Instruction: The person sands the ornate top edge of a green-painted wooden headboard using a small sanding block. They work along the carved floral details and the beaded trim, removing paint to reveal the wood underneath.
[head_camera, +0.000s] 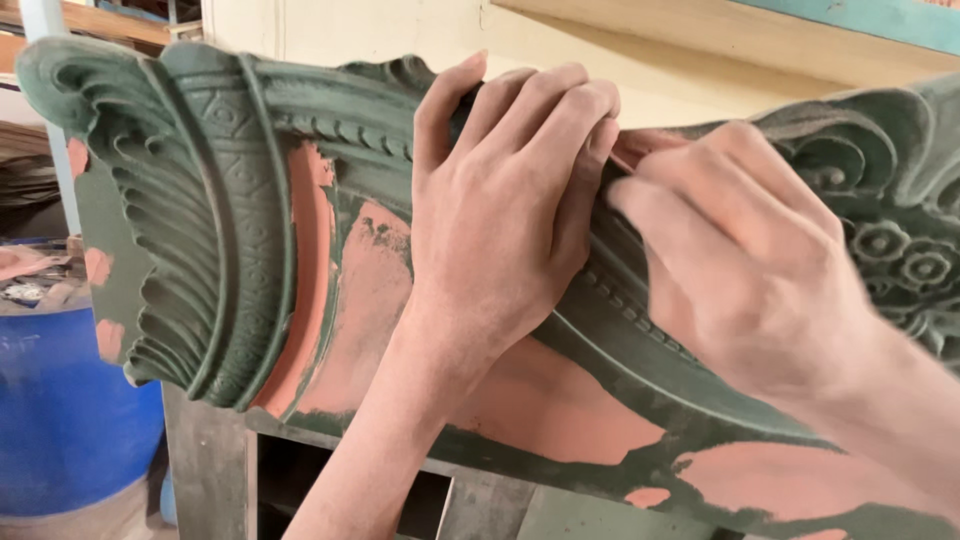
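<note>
A blue barrel (60, 410) stands low on the left. Beside it, a big green and pink carved piece (250, 230) lies across a grey stand (215, 460). The left hand (500, 210) presses flat on its top. The right hand (740, 250) pinches its edge, blurry.

Craft workshop, moulding or carving work

A large ornate green-and-terracotta relief piece (250, 230) is lying on a rough stand (210, 460), with a blue drum (60, 420) and timber shelving (760, 40) standing around.
</note>
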